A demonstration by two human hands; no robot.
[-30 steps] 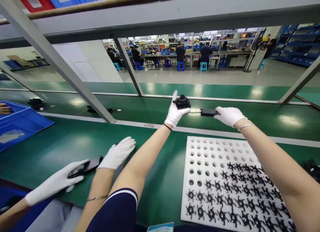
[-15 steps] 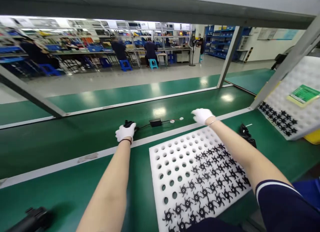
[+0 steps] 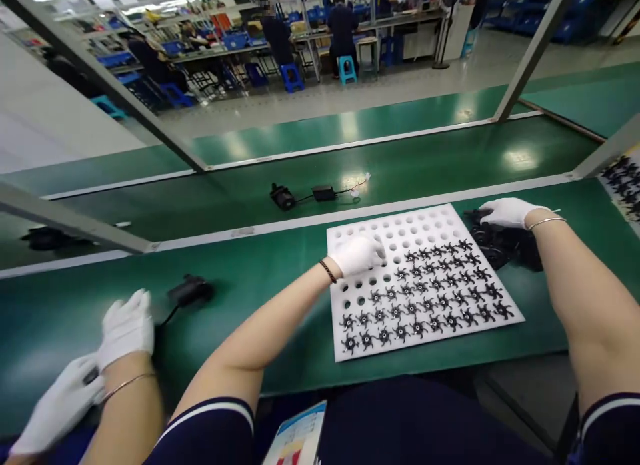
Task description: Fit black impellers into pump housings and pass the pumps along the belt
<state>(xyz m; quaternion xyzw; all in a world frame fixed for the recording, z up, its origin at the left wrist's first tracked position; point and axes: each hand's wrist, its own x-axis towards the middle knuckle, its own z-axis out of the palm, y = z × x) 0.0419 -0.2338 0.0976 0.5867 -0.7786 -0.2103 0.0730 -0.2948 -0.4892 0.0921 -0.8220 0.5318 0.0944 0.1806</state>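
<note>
My left hand (image 3: 357, 255), white-gloved, hovers over the left part of a white foam tray (image 3: 343, 348). Its fingers are loosely bent and nothing shows in them. Rows of black star-shaped impellers (image 3: 411, 308) sit in the tray, with bare holes at its back left. To the right of the tray, my gloved right hand (image 3: 507, 213) has its fingers closed on a black motor unit (image 3: 483, 233) in a small dark cluster; the fingertips are partly hidden. Beyond the tray lies another black motor unit (image 3: 283, 196), cabled to a small black box (image 3: 323, 193) with white connectors.
At the left, a co-worker's two gloved hands (image 3: 127, 328) are beside a black unit with a cable (image 3: 190, 290). Another dark unit (image 3: 47, 238) lies behind a metal post (image 3: 75, 215). A white ledge (image 3: 250, 231) crosses the green bench. More impellers (image 3: 625, 185) show far right.
My left hand has let go of the black motor unit on the far strip and moved right, over the tray. My right hand has moved right to the dark cluster. The view has tilted down and left.
</note>
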